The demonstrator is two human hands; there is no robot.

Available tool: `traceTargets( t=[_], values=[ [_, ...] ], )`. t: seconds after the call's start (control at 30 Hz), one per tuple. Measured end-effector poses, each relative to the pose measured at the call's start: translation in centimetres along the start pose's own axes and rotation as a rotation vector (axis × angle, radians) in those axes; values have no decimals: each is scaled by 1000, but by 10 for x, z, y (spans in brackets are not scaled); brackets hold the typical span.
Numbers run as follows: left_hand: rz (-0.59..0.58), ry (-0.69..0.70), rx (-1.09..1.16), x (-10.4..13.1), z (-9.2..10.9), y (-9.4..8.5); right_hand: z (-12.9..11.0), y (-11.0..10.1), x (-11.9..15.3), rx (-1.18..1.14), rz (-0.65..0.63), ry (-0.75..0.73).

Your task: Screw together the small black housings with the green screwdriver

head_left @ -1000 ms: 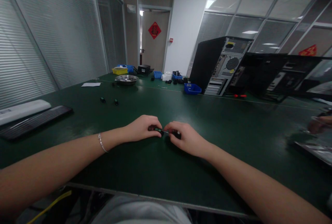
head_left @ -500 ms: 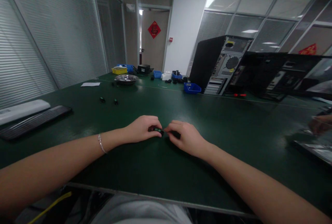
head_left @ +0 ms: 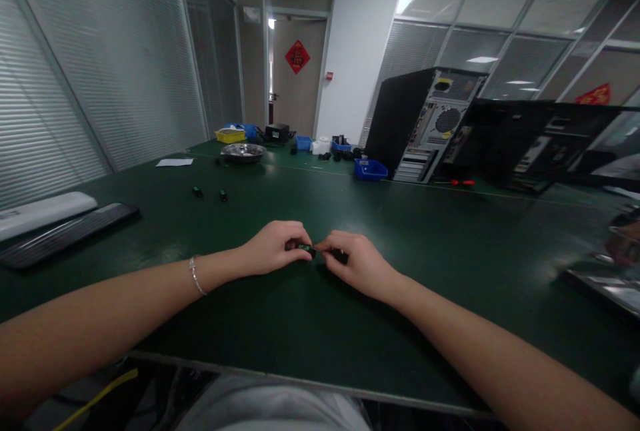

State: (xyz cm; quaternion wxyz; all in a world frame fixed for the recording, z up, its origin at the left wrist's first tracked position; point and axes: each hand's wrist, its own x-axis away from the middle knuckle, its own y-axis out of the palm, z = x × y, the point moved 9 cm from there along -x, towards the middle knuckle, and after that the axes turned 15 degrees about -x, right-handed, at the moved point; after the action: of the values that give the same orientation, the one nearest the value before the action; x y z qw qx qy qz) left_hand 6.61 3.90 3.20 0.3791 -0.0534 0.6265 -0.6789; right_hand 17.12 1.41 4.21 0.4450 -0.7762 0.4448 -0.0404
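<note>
Toward surface (head_left: 280, 331) front: left hand (head_left: 275, 248) grips black part (head_left: 307, 249), right hand (head_left: 357, 261) slim tool (head_left: 341, 256).
Far edge: bowl (head_left: 243, 153), blue bin (head_left: 371, 170), computer tower (head_left: 423, 124).

White pillar (head_left: 370, 31) beside 1 beige door (head_left: 295, 106).

On the left part of the green table (head_left: 280, 338), a black keyboard (head_left: 70, 236), with a long white object (head_left: 47, 214) just beside it. Farther back, a sheet of white paper (head_left: 174, 162), then a shiny metal bowl (head_left: 243, 152), near a yellow basket (head_left: 230, 137). More to the right, a blue tray (head_left: 369, 174), just beside a black computer tower (head_left: 404, 124). Behind the table, a door (head_left: 290, 101) with a red diamond-shaped sign (head_left: 297, 56).
</note>
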Motion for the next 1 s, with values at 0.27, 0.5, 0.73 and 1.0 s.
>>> traceTargets(
  t=[0.27, 0.5, 0.73, 1.0],
  values=[
    [2, -27, 8, 0, 3, -3, 4, 0, -2, -90, 15, 27],
    [6, -61, 40, 0, -2, 0, 10, 2, -2, -126, 18, 44],
    [13, -109, 104, -2, -9, 2, 8, -1, -3, -82, 56, 24],
    [19, -107, 111, -3, -7, -1, 4, -4, -3, -37, 48, 1]
  ],
)
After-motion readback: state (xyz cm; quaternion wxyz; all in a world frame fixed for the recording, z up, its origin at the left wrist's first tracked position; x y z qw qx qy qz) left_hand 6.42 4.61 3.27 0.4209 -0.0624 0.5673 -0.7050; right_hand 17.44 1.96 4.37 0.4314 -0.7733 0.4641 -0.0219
